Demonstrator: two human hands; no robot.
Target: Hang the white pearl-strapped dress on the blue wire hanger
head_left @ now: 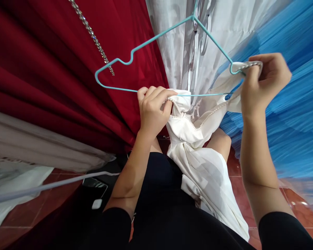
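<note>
A light-blue hanger hangs in front of me, its lower bar running level across the view. My left hand is closed on a white dress at its pearl-trimmed bodice, beside the middle of that bar. At the hanger's right end, my right hand pinches a beaded strap of the same dress, which lies over the hanger's shoulder. Below the bar, the dress drapes down across my lap and over one knee. My right fingertips are partly hidden behind the hand.
Red fabric hangs at the left, with a jewelled strand before it. Blue tulle fills the right side. White cloth hangs behind the hanger. A phone and small white case lie at lower left.
</note>
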